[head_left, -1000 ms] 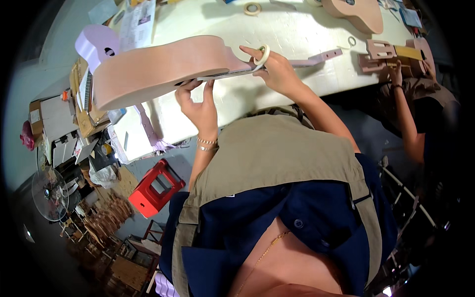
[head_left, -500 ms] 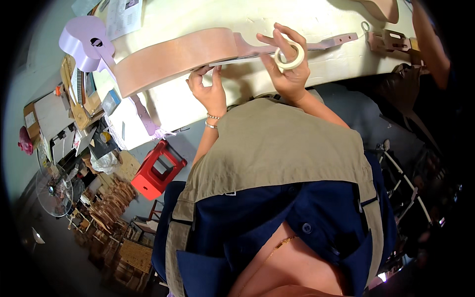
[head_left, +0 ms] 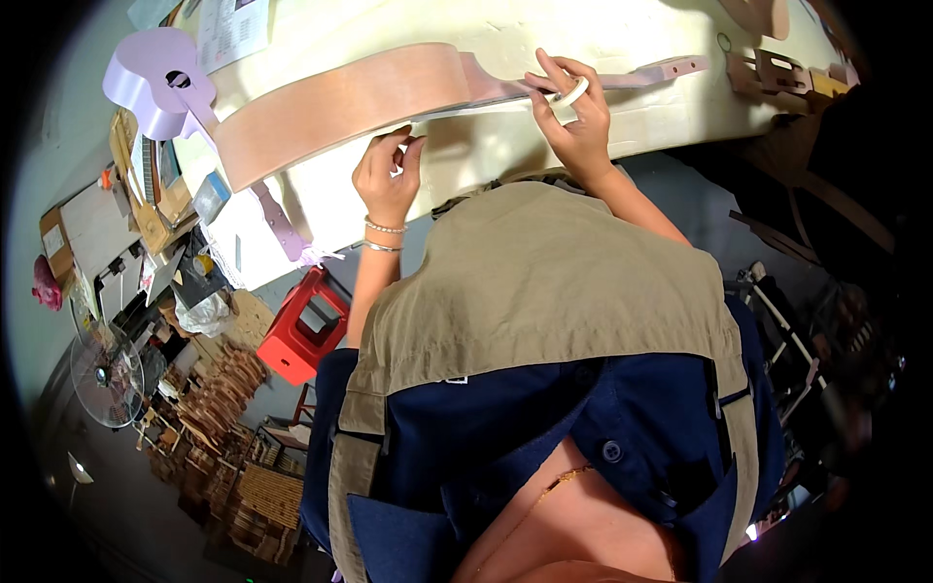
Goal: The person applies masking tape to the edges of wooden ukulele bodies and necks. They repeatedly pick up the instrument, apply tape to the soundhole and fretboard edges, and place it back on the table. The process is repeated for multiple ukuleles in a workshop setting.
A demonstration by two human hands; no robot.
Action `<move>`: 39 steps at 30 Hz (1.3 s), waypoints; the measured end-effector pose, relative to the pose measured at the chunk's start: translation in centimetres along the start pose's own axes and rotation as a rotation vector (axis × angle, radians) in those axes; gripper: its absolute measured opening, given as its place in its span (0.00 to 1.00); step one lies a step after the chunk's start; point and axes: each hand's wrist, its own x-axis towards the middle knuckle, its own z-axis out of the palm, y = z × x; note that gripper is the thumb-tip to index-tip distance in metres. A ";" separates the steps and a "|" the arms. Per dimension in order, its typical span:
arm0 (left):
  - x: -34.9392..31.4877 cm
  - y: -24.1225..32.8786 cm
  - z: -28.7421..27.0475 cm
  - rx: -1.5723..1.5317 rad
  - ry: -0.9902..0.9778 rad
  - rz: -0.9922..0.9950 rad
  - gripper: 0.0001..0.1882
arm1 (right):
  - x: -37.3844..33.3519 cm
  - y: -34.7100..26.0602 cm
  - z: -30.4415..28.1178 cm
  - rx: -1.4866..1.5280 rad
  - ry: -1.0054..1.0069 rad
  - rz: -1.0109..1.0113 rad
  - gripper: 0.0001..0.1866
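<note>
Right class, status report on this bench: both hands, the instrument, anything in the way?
Left hand pinching at the guitar body edge. Right hand holding a tape roll at the neck. Nothing obstructing.

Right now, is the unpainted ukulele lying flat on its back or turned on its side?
On its side: the ukulele shows its curved side wall upward, left hand below it, right hand at its neck.

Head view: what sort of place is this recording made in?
Most likely a small instrument workshop making ukuleles or small guitars. An unfinished wooden instrument body lies on the pale workbench, a lilac-painted one hangs off its edge, and wooden parts are stacked on the floor.
</note>
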 end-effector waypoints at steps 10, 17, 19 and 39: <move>3.5 -2.6 -2.2 0.148 -0.327 0.405 0.14 | -0.2 -1.1 -2.5 -0.088 0.106 -0.133 0.28; 3.4 -2.4 -2.2 0.220 -0.328 0.437 0.15 | -0.4 7.5 -14.8 0.115 0.494 0.354 0.31; 3.0 -2.6 -2.0 0.254 -0.341 0.422 0.15 | 0.0 9.2 -15.8 0.108 0.514 0.380 0.31; 2.1 2.1 1.8 0.496 -0.482 0.497 0.32 | -0.2 10.8 -15.2 0.201 0.545 0.337 0.30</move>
